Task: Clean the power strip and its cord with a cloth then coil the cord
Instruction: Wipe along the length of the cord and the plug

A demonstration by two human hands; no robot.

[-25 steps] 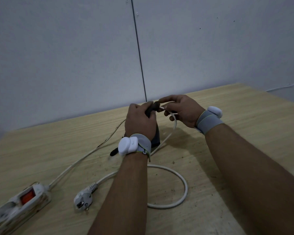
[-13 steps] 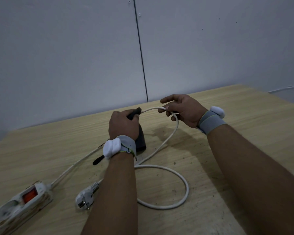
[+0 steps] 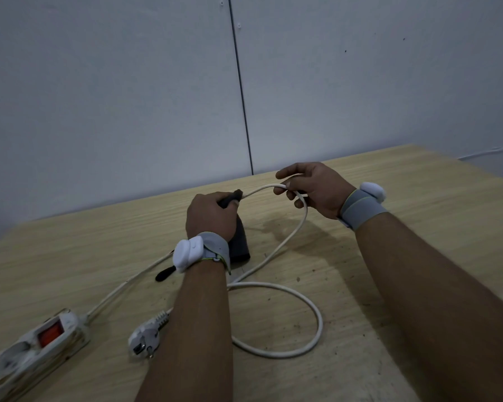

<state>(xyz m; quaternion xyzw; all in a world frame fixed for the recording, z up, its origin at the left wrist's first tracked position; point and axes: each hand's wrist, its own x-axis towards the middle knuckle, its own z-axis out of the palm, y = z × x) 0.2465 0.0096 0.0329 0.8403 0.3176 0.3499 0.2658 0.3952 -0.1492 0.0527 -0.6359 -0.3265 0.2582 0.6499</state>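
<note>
A white power strip [image 3: 35, 348] with an orange switch lies at the table's lower left. Its white cord [image 3: 285, 288] runs up from the strip, through both hands, then loops on the table and ends in a white plug [image 3: 145, 338]. My left hand [image 3: 211, 216] is closed around a dark grey cloth [image 3: 240, 242] wrapped on the cord; the cloth hangs down below the fist. My right hand [image 3: 314, 190] pinches the cord a short way to the right, held above the table.
The wooden table [image 3: 404, 227] has specks of dirt on it. A grey panelled wall [image 3: 157, 97] stands right behind its far edge. A dark end of the cloth [image 3: 164, 274] pokes out left of my left wrist.
My left hand with the cloth has slid left along the cord, away from my right hand, baring a stretch of white cord between them. My right hand has stayed put.
</note>
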